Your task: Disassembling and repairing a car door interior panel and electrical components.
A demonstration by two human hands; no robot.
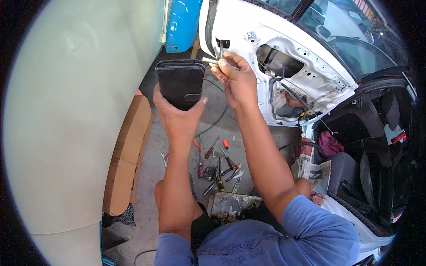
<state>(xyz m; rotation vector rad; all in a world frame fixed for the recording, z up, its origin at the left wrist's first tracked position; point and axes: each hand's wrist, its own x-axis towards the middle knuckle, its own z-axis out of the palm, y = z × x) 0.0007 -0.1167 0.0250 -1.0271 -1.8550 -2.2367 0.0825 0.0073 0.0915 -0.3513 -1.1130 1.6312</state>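
My left hand point(177, 117) is wrapped round the lower end of a black wallet-style case point(179, 82) with a small strap closure, held upright in front of me. Just to its right, my right hand point(237, 80) pinches a slim silvery rod point(209, 60) between thumb and fingers. Its exact kind is not clear, and part of it is hidden by the fingers. One end of the rod points toward the case, close to its top right corner. Behind my right hand stands a white car door point(237, 26) without its inner trim, with a dark opening near its edge.
Screwdrivers, pliers point(233, 170) and other hand tools lie on the concrete floor below my arms. A worn metal box point(233, 206) is near my lap. On the left are a cardboard box point(126, 155) and a large pale panel point(75, 111). The car's seat point(346, 175) is at right.
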